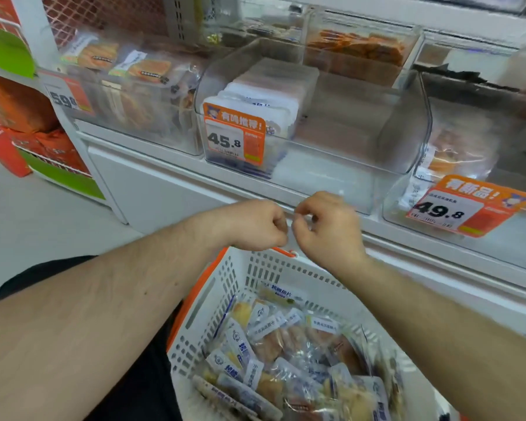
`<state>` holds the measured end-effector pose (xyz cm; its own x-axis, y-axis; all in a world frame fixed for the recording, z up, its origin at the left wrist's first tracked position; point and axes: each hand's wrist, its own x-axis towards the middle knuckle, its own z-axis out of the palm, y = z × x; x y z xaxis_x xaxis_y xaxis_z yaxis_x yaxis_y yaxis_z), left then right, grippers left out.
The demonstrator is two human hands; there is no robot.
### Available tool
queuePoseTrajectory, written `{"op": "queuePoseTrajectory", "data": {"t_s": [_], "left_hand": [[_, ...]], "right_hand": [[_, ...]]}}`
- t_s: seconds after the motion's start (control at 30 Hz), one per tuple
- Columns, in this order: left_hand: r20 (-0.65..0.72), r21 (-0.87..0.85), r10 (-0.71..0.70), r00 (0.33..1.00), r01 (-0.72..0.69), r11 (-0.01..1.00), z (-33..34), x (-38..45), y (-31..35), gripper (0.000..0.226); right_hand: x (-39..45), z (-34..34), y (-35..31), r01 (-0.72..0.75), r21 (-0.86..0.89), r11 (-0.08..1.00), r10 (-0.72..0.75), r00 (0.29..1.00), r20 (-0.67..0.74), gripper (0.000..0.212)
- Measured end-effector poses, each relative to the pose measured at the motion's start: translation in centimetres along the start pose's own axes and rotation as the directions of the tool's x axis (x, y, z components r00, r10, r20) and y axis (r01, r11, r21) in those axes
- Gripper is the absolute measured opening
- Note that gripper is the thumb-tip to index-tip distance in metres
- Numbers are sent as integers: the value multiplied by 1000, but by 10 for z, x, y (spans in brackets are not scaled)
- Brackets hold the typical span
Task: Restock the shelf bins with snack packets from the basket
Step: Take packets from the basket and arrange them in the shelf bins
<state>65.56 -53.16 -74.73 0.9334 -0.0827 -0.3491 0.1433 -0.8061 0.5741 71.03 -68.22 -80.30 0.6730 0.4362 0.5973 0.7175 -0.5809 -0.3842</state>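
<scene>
Head view: two hands [289,226], one basket [255,268], three clear bins [407,147].

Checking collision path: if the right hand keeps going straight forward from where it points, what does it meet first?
Likely the white shelf edge right behind the right hand, below the clear bin with the 45.8 tag; depth is unclear.

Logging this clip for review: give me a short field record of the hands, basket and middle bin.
left hand: fingers curled, above the basket, beside the right hand; anything pinched cannot be told
right hand: fingers curled, same
white slotted plastic basket with orange handles: below the hands, holds many clear snack packets
clear plastic middle bin with orange 45.8 tag: white packets stacked at its left, right part bare
</scene>
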Motion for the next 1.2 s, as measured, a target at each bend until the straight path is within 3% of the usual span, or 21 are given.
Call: {"op": "queuePoseTrajectory", "data": {"t_s": [0.07,0.13,0.2,0.23,0.3,0.33,0.43,0.5,0.67,0.9,1.1,1.2], "left_hand": [[83,71,-11,996,5,997,4,4,-4,11],[172,110,-19,985,0,994,8,10,-7,16],[246,161,-27,969,-13,987,12,13,-8,18],[273,193,-34,961,-20,981,14,14,-8,15],[310,238,-38,950,-39,970,16,17,-7,15],[318,250,-38,947,-45,967,16,18,-6,16],[322,242,-38,946,-43,969,17,21,-6,16],[323,235,-40,945,-39,971,17,21,-6,15],[314,238,-52,948,-25,971,17,20,-2,19],[213,156,-32,976,-2,988,10,12,6,35],[4,36,-37,999,37,999,4,13,3,55],[-83,-78,-28,996,21,997,1,9,5,57]], "right_hand": [[-29,19,9,-186,-20,982,184,938,293,13],[-53,40,16,-347,-98,933,336,734,590,22],[-80,65,21,-450,-183,874,415,497,762,29],[-94,79,22,-491,-222,842,436,378,817,25],[-119,106,21,-541,-257,800,431,222,875,26],[-131,118,19,-542,-281,792,428,165,888,29],[-156,141,11,-494,-327,806,422,92,902,32],[-167,153,5,-450,-334,828,412,83,908,39],[-172,162,2,-465,-346,815,437,101,894,33],[-117,117,8,-476,-138,868,355,402,844,30],[-46,42,15,-338,-57,939,249,559,791,34],[-19,-3,16,-303,-27,953,215,607,765,23]]}}
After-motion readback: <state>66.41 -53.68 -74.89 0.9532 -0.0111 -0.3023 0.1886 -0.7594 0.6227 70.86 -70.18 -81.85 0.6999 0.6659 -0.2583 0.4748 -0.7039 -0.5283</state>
